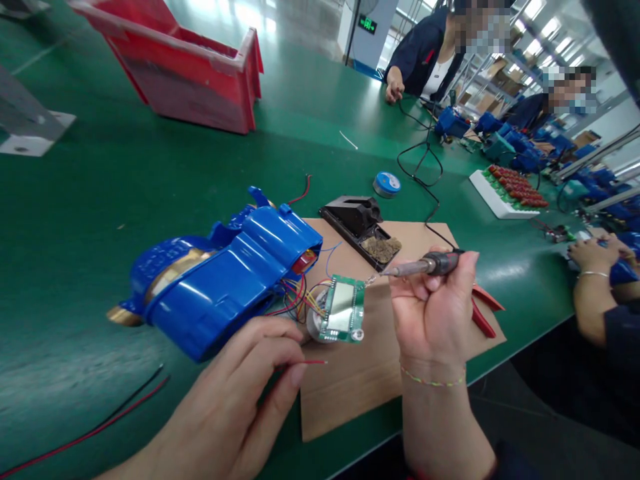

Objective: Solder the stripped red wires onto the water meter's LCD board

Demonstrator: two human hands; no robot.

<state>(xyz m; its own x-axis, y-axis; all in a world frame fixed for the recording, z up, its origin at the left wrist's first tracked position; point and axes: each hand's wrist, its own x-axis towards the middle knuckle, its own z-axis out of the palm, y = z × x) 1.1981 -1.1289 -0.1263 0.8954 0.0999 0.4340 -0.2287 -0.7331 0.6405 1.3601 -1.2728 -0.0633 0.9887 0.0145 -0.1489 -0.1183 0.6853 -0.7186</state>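
My left hand point(240, 387) pinches a red wire point(316, 362), whose bare tip sticks out past the fingers. In my right hand point(437, 317) is a soldering iron point(425, 265), its tip pointing left near the upper right corner of a green circuit board point(343, 307). That board has a pale rectangular screen and rests on a round grey part point(314, 323). Several thin coloured wires point(299, 297) run from it into an open-ended blue plastic housing point(240, 267) with gold trim, which lies tilted beside my left hand.
Cardboard point(350, 400) lies under the board. Around it are an iron stand point(350, 213) with a brown sponge point(381, 249), a solder spool point(387, 183) and red-handled pliers point(483, 319). A red bin point(200, 87) stands behind. Co-workers sit along the right; loose wires point(100, 427) lie front left.
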